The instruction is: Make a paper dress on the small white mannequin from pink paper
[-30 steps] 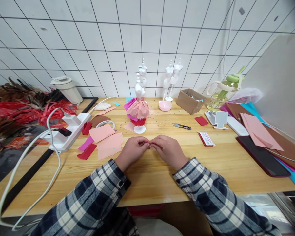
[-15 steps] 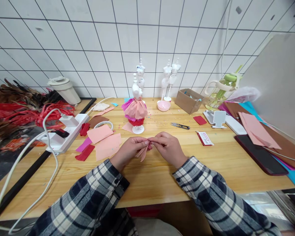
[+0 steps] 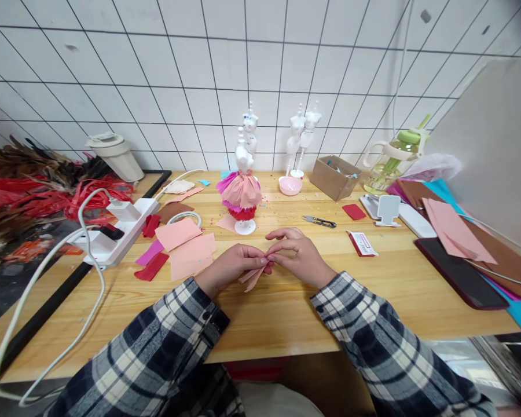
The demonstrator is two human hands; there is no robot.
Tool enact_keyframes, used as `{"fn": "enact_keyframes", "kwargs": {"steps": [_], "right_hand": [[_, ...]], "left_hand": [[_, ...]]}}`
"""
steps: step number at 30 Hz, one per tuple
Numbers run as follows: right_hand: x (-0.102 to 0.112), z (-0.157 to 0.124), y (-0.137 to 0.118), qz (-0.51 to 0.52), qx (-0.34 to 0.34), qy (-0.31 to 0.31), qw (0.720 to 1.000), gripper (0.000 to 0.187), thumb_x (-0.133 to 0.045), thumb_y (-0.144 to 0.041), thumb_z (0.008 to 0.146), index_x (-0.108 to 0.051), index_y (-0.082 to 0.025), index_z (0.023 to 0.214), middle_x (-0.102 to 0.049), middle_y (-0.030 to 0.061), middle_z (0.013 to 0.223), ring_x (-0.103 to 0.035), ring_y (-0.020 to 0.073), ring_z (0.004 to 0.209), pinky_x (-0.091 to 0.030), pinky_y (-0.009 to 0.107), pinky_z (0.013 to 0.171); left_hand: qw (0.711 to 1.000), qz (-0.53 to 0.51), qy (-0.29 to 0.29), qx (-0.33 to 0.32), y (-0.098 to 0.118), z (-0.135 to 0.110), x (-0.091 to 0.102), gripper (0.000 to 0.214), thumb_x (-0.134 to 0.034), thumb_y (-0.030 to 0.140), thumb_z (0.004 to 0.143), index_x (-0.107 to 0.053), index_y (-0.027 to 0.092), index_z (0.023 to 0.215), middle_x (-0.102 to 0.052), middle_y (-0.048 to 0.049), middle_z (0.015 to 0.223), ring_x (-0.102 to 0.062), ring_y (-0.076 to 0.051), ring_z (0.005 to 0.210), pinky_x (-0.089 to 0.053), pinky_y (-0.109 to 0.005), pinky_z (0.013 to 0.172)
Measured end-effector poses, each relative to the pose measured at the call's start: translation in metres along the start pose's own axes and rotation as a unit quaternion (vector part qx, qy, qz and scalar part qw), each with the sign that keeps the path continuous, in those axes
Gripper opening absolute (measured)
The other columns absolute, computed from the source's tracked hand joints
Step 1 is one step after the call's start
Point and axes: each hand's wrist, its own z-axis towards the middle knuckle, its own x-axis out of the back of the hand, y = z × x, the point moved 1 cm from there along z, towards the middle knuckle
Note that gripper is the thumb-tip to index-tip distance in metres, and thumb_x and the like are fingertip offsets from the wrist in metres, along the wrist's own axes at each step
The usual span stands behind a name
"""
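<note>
Best with the left hand, clamped on the peach paper hanging below its fingertips, to hold the folds even, and with the right hand, meeting those fingertips in a grip too hidden to judge, to press lightly without tearing.

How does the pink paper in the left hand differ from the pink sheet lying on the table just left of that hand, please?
The held paper is gathered into folds, while the loose sheet lies spread flat. The held paper is pinched in the left hand; the loose sheet rests on the table, partly under another pink sheet. Both are a similar pink.
</note>
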Motion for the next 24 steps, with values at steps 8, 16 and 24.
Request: {"fn": "enact_keyframes", "kwargs": {"steps": [8,16,24], "right_hand": [[0.0072,0.0002,-0.0012,0.068,0.040,-0.026,0.997,0.010,-0.066,-0.030,0.083,-0.072,-0.022,0.082,-0.069,0.0069,0.102,-0.064,0.0176,0.096,-0.049,0.032,0.088],[-0.0001,-0.0044,0.0026,0.219,-0.107,-0.074,0.967,0.027,-0.060,-0.035,0.087,-0.064,-0.024,0.110,-0.070,0.0055,0.104,-0.064,0.0133,0.078,-0.050,0.027,0.069],[-0.0007,0.0001,0.0058,0.182,-0.146,-0.033,0.972,0.021,-0.067,-0.038,0.078,-0.069,-0.018,0.079,-0.065,0.0046,0.078,-0.056,0.0138,0.069,-0.040,0.024,0.056]], "left_hand": [[0.994,-0.111,-0.008,0.009,-0.0024,0.0017,0.0018,0.025,-0.076,0.034,0.069,-0.074,0.011,0.077,-0.069,-0.0063,0.071,-0.057,-0.011,0.063,-0.038,-0.022,0.059],[0.992,-0.129,-0.011,0.004,-0.0069,0.0035,0.0086,0.027,-0.075,0.036,0.071,-0.073,0.011,0.083,-0.067,-0.0058,0.070,-0.058,-0.012,0.065,-0.040,-0.023,0.063],[0.988,-0.147,-0.040,0.022,-0.0070,0.0033,0.0070,0.031,-0.070,0.041,0.075,-0.072,0.012,0.085,-0.067,-0.0070,0.071,-0.060,-0.015,0.068,-0.046,-0.027,0.070]]}}
